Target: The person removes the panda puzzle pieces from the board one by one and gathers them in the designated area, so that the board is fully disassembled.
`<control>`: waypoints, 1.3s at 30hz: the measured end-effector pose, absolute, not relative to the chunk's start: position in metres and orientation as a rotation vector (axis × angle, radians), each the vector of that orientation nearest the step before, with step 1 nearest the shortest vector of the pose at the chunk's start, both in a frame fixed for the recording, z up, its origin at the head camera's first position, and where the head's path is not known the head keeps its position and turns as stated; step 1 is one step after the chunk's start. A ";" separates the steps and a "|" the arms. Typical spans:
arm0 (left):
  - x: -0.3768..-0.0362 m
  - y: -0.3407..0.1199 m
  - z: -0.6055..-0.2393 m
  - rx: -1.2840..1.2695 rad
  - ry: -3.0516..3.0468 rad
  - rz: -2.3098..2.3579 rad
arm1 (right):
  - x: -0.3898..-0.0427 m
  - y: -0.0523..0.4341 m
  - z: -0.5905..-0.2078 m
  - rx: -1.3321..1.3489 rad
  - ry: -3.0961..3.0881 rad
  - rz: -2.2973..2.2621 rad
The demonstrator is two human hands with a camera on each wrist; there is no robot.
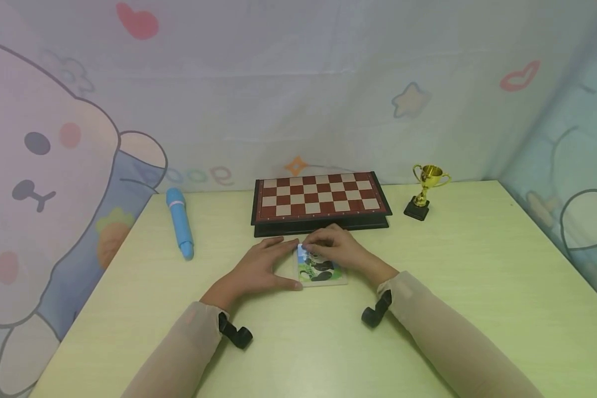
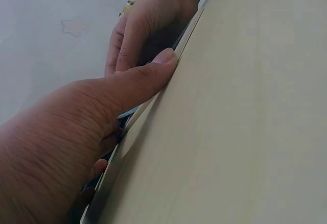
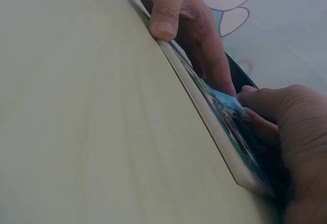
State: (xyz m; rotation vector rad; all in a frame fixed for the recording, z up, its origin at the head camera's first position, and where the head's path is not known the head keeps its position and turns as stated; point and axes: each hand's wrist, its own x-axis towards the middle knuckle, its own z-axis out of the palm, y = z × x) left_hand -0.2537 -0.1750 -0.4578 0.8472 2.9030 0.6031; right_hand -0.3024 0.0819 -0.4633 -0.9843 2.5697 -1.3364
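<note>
A small square panda jigsaw puzzle (image 1: 322, 272) in a pale frame lies flat on the table, between both hands. My left hand (image 1: 258, 268) rests along its left side. The thumb touches the near left corner and the straight forefinger reaches the far left corner. From the other side, my right hand (image 1: 342, 249) pinches a blue puzzle piece (image 3: 231, 104) at the far left corner. In the right wrist view that piece tilts up out of the picture, close to the left fingertip. The right fingers cover part of the panda's head.
Just behind the puzzle stands a chessboard box (image 1: 323, 194) with red and cream squares. A blue toy microphone (image 1: 181, 224) lies at the left, and a gold trophy cup (image 1: 428, 179) on a black base stands at the back right. A printed cloth hangs behind the table (image 1: 298, 348).
</note>
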 end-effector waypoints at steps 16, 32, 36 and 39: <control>-0.253 -0.175 -0.457 0.843 2.887 0.638 | -0.294 0.077 -0.468 -1.193 2.679 -1.154; -0.254 -0.176 -0.461 0.875 2.890 0.640 | -0.294 0.077 -0.468 -1.463 2.617 -1.224; -0.255 -0.176 -0.460 0.886 2.891 0.631 | -0.293 0.078 -0.469 -1.423 2.620 -1.220; -0.255 -0.177 -0.460 0.891 2.893 0.628 | -0.294 0.078 -0.469 -1.400 2.621 -1.211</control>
